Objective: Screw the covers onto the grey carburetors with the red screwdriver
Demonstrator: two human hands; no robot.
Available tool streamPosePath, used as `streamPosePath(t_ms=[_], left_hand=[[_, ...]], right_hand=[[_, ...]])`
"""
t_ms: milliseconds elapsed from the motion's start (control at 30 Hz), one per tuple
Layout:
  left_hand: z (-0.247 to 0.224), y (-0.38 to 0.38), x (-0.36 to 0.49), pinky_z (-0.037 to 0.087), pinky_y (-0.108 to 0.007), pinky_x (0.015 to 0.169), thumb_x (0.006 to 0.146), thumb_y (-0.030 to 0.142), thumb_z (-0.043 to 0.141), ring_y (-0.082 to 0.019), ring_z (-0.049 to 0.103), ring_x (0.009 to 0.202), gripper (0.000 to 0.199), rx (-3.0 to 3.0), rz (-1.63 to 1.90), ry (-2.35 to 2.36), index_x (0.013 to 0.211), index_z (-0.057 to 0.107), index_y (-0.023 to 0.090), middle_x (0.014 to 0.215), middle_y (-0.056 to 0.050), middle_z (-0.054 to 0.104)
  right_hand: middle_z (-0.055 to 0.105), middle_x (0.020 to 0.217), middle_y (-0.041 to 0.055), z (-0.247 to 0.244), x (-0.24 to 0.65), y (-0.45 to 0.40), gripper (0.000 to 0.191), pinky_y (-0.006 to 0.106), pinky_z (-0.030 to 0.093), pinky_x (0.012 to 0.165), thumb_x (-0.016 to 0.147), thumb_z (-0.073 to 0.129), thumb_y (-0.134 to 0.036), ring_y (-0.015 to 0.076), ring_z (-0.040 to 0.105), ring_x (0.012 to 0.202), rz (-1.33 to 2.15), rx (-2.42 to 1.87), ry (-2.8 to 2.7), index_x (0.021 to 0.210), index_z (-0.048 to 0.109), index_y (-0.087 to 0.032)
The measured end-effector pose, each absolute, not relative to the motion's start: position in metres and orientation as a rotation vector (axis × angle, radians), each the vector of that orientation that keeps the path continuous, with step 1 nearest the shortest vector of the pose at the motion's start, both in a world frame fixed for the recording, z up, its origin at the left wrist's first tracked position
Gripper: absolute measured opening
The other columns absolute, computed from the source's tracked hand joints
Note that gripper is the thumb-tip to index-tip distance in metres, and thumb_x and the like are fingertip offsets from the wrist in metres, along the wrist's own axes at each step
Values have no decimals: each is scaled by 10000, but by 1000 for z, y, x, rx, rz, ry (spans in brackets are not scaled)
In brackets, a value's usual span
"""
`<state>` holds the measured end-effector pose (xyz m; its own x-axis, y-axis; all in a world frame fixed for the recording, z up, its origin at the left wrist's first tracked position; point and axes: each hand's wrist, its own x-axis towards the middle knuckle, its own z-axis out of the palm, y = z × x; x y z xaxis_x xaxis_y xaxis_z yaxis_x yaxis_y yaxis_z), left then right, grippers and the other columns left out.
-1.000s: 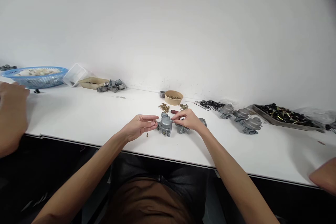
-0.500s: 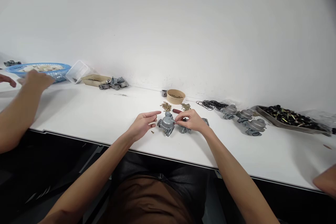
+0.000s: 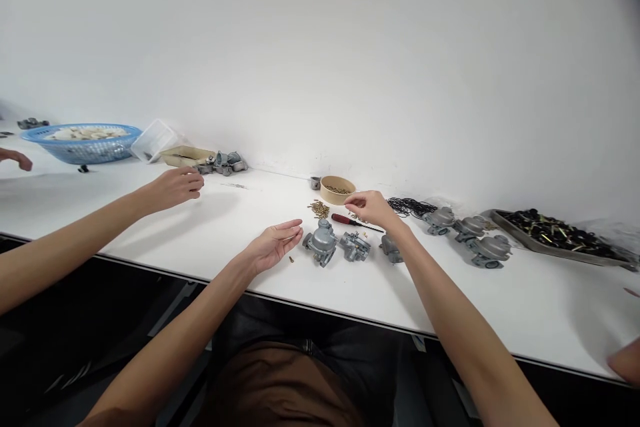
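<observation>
Left hand (image 3: 273,247) half-open, seemingly empty, at metal body (image 3: 323,241)'s nine o'clock, likely for steadying; right hand (image 3: 371,207), two o'clock, fingertips bunched, contents unclear.

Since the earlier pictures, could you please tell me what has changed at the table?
The right hand has moved from beside the grey metal part forward toward the bowl, uncovering more of the red screwdriver. A co-worker's hand has moved right, away from the blue basket. The left hand stays beside that part, which looks unmoved.
</observation>
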<state>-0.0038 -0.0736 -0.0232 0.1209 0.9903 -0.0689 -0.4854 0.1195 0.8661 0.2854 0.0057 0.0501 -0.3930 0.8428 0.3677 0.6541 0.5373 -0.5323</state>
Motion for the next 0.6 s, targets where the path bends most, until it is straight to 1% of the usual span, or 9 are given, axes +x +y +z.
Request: streamPosePath(t_ms=[67,100,133,200,267,367,467,533,600], left_hand=[[-23,-73,-5,627,-338,978,845,-59,710,-219,742,1007,279,760,1184,767,1029,779,140,1025,-94,772],[-22,-73,-6,612,-307,1002,862,-56,693,-204,741,1036,284,740,1159,749,1042,772,149,1042,-87,774],[-22,-73,-6,600,-283,1018,872,-53,683,-194,739,1060,290,724,1151,734,1056,763,155,1053,-84,776],[-19,-74,-7,584,-266,1041,877,-41,688,-185,737,1085,302,707,1157,705,1090,744,165,1056,-83,777],[-15,-76,-8,577,-281,1058,865,-29,712,-188,737,1088,342,704,1174,671,1140,730,175,1041,-80,778],[-10,-80,-9,558,-313,1086,865,-33,704,-199,715,1138,403,715,1173,632,1197,732,193,1103,-80,775],[-8,-82,-10,543,-330,1094,876,-49,669,-201,688,1172,398,734,1149,641,1192,745,180,1202,-99,756],[-10,-80,-11,549,-337,1079,876,-29,687,-198,696,1123,363,752,1158,660,1188,742,147,1164,-116,759],[-15,-76,-11,560,-341,1061,856,20,747,-200,709,1073,334,780,1180,680,1174,740,120,1097,-120,764]], right_hand=[[792,814,51,55,282,23,92,316,510,626,766,717,-227,196,681,666,399,-1248,-2190,727,798,-208],[791,812,52,58,279,28,98,312,505,610,769,714,-238,189,673,645,393,-1258,-2187,729,798,-205],[795,841,58,61,274,29,125,312,512,615,796,700,-268,188,677,656,383,-1257,-2173,768,803,-202],[801,950,73,68,261,22,223,316,544,674,872,652,-356,197,706,751,362,-1226,-2144,901,807,-198],[796,1022,72,74,248,8,300,320,566,740,916,624,-442,204,721,843,362,-1179,-2158,984,796,-205],[793,1041,52,76,240,-7,334,321,568,771,938,607,-507,203,722,873,357,-1172,-2215,1010,792,-238],[793,1033,57,63,254,-1,289,333,551,776,952,592,-444,208,717,863,279,-1288,-2221,986,789,-236],[793,964,69,51,272,10,222,337,538,750,916,647,-385,215,710,814,235,-1392,-2243,898,784,-211],[780,904,59,39,289,20,226,330,543,746,901,698,-401,200,701,783,227,-1449,-2303,849,759,-190]])
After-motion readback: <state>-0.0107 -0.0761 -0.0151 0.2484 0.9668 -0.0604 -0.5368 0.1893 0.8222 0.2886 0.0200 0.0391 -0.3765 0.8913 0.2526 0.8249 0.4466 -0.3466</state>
